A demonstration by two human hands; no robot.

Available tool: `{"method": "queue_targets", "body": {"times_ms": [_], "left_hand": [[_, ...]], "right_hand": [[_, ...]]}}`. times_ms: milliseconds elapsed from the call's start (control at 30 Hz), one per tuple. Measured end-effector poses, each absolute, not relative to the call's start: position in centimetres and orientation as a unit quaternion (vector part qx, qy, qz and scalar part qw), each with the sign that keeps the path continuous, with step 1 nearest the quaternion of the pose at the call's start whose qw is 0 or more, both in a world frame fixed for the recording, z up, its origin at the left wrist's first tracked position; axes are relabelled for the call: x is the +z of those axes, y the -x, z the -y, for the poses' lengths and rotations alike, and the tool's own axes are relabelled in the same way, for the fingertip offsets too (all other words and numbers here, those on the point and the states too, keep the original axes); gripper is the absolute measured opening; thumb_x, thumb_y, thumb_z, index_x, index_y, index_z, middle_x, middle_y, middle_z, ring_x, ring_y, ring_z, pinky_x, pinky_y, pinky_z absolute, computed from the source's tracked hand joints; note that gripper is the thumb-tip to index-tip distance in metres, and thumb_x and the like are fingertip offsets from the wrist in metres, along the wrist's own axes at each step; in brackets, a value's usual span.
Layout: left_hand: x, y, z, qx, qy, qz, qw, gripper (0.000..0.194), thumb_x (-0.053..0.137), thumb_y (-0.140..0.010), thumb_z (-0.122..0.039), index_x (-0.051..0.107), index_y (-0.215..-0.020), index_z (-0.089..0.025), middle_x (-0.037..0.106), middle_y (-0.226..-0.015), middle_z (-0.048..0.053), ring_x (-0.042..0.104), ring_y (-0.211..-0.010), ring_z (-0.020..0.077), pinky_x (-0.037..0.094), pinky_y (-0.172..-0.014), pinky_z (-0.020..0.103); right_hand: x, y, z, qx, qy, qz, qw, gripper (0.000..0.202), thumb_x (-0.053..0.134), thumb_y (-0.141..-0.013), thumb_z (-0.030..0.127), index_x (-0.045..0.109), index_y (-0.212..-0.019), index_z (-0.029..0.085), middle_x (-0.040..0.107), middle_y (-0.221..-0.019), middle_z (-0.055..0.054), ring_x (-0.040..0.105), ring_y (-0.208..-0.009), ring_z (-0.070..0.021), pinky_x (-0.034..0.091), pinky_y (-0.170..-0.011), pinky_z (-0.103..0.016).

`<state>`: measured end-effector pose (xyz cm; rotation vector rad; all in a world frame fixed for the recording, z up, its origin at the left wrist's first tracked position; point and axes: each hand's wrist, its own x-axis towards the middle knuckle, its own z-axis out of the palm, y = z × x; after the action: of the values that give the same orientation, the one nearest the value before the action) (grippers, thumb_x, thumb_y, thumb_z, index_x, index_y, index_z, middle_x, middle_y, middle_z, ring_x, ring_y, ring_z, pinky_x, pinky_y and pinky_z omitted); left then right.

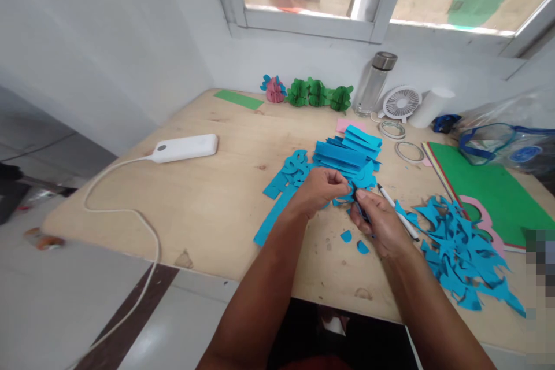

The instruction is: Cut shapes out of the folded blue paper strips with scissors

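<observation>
My left hand (323, 187) is closed in a pinch at a piece of blue paper (343, 199), partly hidden by the fingers. Close beside it, my right hand (378, 217) is wrapped around dark-handled scissors (363, 213), mostly covered by the fingers, with their tip toward the paper. Just beyond both hands lies a stack of folded blue paper strips (340, 155). Blue cut-out shapes (295, 166) and a long blue strip (274, 221) are left of my left wrist. Two small blue offcuts (362, 247) rest on the table below the hands.
A white marker (401, 214) and a heap of blue scraps (463, 248) are on the right, by green paper sheets (498, 191). Tape rings (410, 152), a small fan (402, 103), a glass bottle (373, 87) and paper ornaments (318, 92) stand behind. A white power strip (186, 147) lies left.
</observation>
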<state>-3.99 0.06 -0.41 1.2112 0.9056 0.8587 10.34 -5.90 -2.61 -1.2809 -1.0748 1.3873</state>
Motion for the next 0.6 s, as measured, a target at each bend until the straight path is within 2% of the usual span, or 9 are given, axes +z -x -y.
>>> {"method": "queue_targets", "body": {"times_ms": [600], "left_hand": [[-0.29, 4.17, -0.13, 0.376, -0.535, -0.382, 0.653, 0.011, 0.067, -0.057, -0.022, 0.059, -0.056, -0.014, 0.049, -0.05, -0.006, 0.038, -0.047, 0.0049, 0.029, -0.048, 0.021]], "right_hand": [[-2.5, -10.3, 5.92, 0.571, 0.522, 0.43, 0.465, 0.046, 0.059, -0.079, 0.055, 0.049, -0.054, 0.017, 0.046, -0.042, 0.003, 0.023, -0.034, -0.0044, 0.01, -0.036, -0.022]]}}
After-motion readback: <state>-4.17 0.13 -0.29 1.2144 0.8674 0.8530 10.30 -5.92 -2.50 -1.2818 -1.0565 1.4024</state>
